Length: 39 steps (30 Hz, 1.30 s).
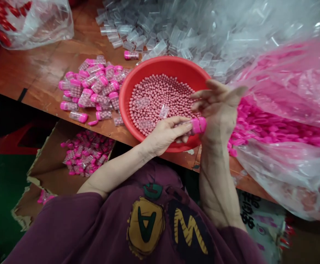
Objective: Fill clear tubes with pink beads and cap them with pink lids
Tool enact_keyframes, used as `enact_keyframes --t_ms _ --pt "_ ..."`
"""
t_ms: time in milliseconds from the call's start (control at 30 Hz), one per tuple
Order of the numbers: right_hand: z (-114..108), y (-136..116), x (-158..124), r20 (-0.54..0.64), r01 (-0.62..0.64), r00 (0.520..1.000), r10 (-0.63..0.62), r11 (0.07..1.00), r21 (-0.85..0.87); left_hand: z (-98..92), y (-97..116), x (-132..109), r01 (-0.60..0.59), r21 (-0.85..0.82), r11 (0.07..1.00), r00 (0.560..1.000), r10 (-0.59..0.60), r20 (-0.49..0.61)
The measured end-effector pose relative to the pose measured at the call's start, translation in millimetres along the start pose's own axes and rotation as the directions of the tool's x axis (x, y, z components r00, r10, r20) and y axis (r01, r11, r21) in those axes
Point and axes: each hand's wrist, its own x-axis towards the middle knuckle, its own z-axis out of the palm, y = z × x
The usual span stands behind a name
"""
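Left hand (162, 136) is clenched on a capped tube (197, 125), pink cap pointing right, clear body mostly hidden by the fingers. Right hand (219, 112) is open, fingers splayed above the basin, heel just beside the cap; I can't tell if it touches. I read the hold as deliberate: the tube sits over the red basin (160, 64), so anything dropped would likely land among the pink beads (160, 99). A few empty clear tubes (164, 111) lie on the beads. Basin sits at the table (33, 77) edge, within reach of both hands. Left of it, a pile of filled tubes (88, 88); behind it, a heap of loose clear tubes (138, 36). To the right, a plastic bag (272, 165) of pink caps (259, 124). Below left, a carton (43, 172) holds more filled tubes (85, 154).
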Motion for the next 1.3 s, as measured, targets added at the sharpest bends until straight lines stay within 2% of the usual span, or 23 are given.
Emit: enact_keyframes --t_ms 67,133,200,267,333,367,400,467,533,567,633,667,700,767,867,1033,1100,1167,1233,1300 --pt "3 0 10 0.254 -0.106 0.963 0.093 0.994 0.040 -1.0 -2 0 -0.039 0.025 0.999 0.999 0.038 0.020" --pt "5 0 13 0.404 -0.180 0.902 0.151 0.983 0.035 -0.3 -4 -1 -0.074 0.051 0.996 0.997 0.075 0.002" --pt "4 1 10 0.460 -0.204 0.870 0.179 0.979 0.005 2.0 -4 -1 -0.092 0.099 0.991 0.995 0.095 -0.027" --pt "3 5 5 0.484 -0.191 0.857 0.176 0.981 -0.020 5.3 -4 -2 -0.093 0.141 0.986 0.991 0.105 -0.078" --pt "3 9 1 0.473 -0.141 0.870 0.137 0.990 -0.026 8.7 -3 -2 -0.069 0.161 0.985 0.986 0.092 -0.139" --pt "4 10 0 0.419 -0.110 0.902 0.109 0.994 -0.021 10.1 -3 -2 -0.052 0.156 0.986 0.983 0.079 -0.168" --pt "5 11 -2 0.341 -0.090 0.936 0.088 0.996 -0.011 11.1 -2 -1 -0.032 0.142 0.989 0.980 0.059 -0.189" --pt "6 11 -5 0.113 -0.090 0.990 0.086 0.995 0.034 11.8 0 2 0.010 0.090 0.996 0.977 0.009 -0.213" --pt "3 10 -11 -0.054 -0.084 0.995 0.087 0.995 0.055 10.9 1 6 0.010 0.015 1.000 0.968 -0.006 -0.253" --pt "0 10 -15 -0.064 -0.045 0.997 0.046 0.999 0.022 10.1 2 8 -0.011 -0.019 1.000 0.960 0.005 -0.280" --pt "-7 11 -26 0.056 0.124 0.992 -0.117 0.982 -0.141 8.5 3 11 -0.079 -0.070 0.994 0.940 0.051 -0.337" --pt "-11 13 -32 0.168 0.235 0.966 -0.199 0.943 -0.236 8.0 3 13 -0.104 -0.085 0.991 0.933 0.068 -0.354" --pt "-13 15 -37 0.250 0.314 0.938 -0.239 0.890 -0.330 7.7 3 14 -0.113 -0.095 0.989 0.930 0.072 -0.360" --pt "-15 20 -44 0.328 0.407 0.905 -0.272 0.780 -0.476 7.9 2 14 -0.107 -0.111 0.988 0.933 0.062 -0.354" --pt "-12 27 -46 0.302 0.422 0.906 -0.297 0.710 -0.564 8.3 0 14 -0.106 -0.113 0.988 0.936 0.061 -0.347" --pt "-15 29 -40 0.234 0.465 0.884 -0.405 0.707 -0.534 9.5 0 11 -0.081 -0.038 0.996 0.945 0.065 -0.321" --pt "-17 26 -36 0.213 0.505 0.858 -0.468 0.691 -0.517 10.5 2 10 -0.097 0.018 0.995 0.957 0.098 -0.274" --pt "-15 23 -31 0.179 0.506 0.853 -0.490 0.694 -0.512 8.8 6 12 -0.105 0.095 0.990 0.973 0.122 -0.194" --pt "-8 23 -25 0.211 0.475 0.878 -0.429 0.728 -0.494 0.4 14 15 -0.136 0.197 0.971 0.980 0.162 -0.120" --pt "1 23 -22 0.272 0.483 0.874 -0.402 0.773 -0.412 -17.1 32 16 -0.247 0.346 0.905 0.951 0.295 -0.093"
